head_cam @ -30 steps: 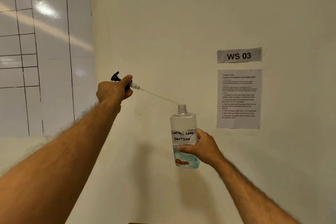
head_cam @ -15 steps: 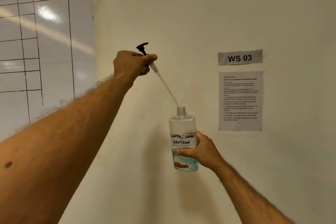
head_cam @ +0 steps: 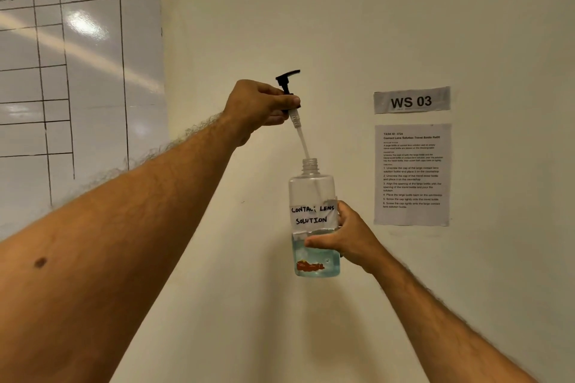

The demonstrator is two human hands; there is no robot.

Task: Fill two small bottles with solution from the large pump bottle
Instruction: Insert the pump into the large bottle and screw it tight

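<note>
The left hand has risen and swung toward the middle since a second ago, when it held the pump head low and out to the left with the dip tube lying almost flat. Now the black pump head stands above the bottle, nozzle pointing right, and the clear tube slants steeply down, with its lower end inside the threaded neck. The left fingers are curled round the pump's collar, thumb on top. The right hand has kept its place: fingers and thumb wrap the lower half of the bottle, which is held upright in the air in front of the wall, resting on nothing. Pale blue liquid fills only the bottom part, where an orange mark shows on the front.

A white label on the bottle reads "CONTACT LENS SOLUTION" in hand-drawn capitals. To the right, a grey sign on the wall says "WS 03". Below it hangs a printed sheet headed "TASK ID: 3724, Contact Lens Solution Travel Bottle Refill", followed by numbered steps too small to read with certainty. At the upper left, a whiteboard drawn with a grid carries "Supervisor → Ajay", "AW-02", "WORK FORCE NAME" and "PRODUCTION".
</note>
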